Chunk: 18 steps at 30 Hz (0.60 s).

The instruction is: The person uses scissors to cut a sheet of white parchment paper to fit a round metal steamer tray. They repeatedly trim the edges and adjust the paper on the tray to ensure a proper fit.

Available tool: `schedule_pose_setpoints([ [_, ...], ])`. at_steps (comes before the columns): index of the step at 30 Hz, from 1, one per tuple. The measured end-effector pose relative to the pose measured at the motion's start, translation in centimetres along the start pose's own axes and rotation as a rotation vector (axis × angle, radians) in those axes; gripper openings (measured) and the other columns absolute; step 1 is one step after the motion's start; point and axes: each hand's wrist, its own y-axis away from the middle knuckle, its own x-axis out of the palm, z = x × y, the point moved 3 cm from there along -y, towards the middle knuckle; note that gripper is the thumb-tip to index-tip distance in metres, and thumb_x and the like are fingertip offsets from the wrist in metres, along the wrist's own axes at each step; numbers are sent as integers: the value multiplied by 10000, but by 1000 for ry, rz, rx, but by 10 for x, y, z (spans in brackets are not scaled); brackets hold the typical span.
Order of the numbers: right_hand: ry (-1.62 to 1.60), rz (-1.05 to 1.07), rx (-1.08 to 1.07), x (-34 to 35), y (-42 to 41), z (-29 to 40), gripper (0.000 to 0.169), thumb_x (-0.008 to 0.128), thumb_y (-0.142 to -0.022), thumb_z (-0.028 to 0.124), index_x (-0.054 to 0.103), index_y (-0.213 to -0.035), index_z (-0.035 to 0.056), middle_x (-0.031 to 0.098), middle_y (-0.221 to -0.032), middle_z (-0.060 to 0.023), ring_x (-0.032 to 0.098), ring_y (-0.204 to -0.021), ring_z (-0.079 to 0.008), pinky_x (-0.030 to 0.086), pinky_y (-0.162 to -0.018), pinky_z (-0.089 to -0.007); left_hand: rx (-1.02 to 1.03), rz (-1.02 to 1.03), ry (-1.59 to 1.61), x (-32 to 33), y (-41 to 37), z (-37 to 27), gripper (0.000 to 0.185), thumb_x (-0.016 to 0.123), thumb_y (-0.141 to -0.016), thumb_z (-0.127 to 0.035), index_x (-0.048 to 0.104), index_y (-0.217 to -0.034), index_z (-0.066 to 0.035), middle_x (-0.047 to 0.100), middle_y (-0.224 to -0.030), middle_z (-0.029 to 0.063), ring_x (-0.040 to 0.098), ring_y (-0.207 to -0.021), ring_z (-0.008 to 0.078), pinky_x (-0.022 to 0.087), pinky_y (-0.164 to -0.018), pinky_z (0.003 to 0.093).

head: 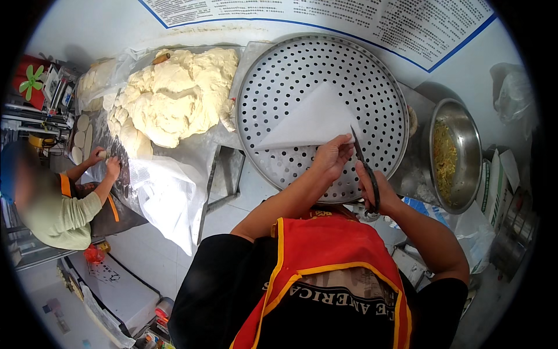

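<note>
A folded white cloth or liner sheet [311, 118], roughly triangular, lies over a large round perforated metal steamer tray [279, 78]. My left hand [333, 157] pinches the sheet at its near right corner. In my right hand [377, 187] is a pair of dark-handled scissors [367, 165]. Their blades point away from me and meet the sheet's right edge beside my left fingertips. Whether the blades have cut into it, I cannot tell.
To the left, a big mass of dough [178, 96] covers a metal worktable [209, 141], where a co-worker [65, 205] handles small dough pieces. On the right stands a steel bowl [464, 161] with yellowish filling. A printed notice [348, 22] hangs on the wall.
</note>
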Motion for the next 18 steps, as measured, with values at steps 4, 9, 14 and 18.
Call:
schedule_pose_setpoints([
  [4,-25,6,40,-1,2,-2,674,380,-826,691,454,-683,36,397,-518,-13,412,-391,-135,351,-366,-262,6,3,17,-2,-1,2,143,677,-755,-79,587,-866,-78,615,-827,21,565,-767,131,448,-712,261],
  [9,-135,46,132,1,-6,7,647,383,-821,692,437,-708,57,385,-531,-12,404,-434,-139,386,-446,-270,40,36,23,-6,-7,6,124,670,-759,-59,589,-853,-56,614,-819,38,567,-758,141,451,-707,258],
  [14,-148,26,147,1,-20,-1,686,386,-793,726,453,-699,49,387,-552,-15,405,-450,-141,389,-435,-288,17,44,11,-7,-7,8,116,666,-761,-60,592,-848,-47,613,-811,43,569,-744,143,453,-699,257],
  [18,-124,30,78,2,-14,4,625,401,-834,666,447,-708,56,375,-554,-3,377,-430,-118,371,-415,-254,-19,57,62,-5,-4,7,89,614,-799,-29,576,-877,-12,593,-803,62,565,-763,168,468,-745,292],
])
